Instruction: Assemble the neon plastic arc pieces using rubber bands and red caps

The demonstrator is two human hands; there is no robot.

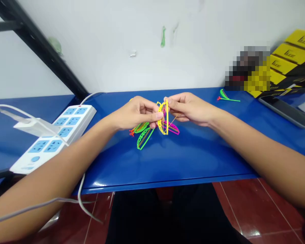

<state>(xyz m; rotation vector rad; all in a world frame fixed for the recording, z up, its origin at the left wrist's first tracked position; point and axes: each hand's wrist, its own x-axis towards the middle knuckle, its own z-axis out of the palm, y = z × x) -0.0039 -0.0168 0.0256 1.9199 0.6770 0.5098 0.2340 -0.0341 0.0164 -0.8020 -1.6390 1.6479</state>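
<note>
Bare forearms (53,183) reach in from the two lower corners, above dark-clad legs (142,213) and a red tiled floor (269,206), and meet over a blue table (180,159). Between the hands is a small yellow plastic bow (167,117), its straight side upright. The left hand (142,112) pinches its curved side between thumb and fingers; the right hand (190,108) has thumb and forefinger drawn narrow on the bow's upper end, its other fingers curled. A thin tan band (173,119) slants from the bow toward the right hand's lower fingers. Just beneath the left hand are green bows (144,139), with a red piece (131,133) beside them, and a pink bow (174,128) shows behind the yellow one. Farther right, near the wall (147,71), lies a green toy piece (224,95) with a red-tipped green stick (231,99). Beyond it are a dark phone (286,110) and stacked yellow-and-black boxes (292,54). By the left forearm rests a white power strip (77,123) with blue sockets, a white plug (37,126) in it and a cable (81,193) hanging over the table edge.
</note>
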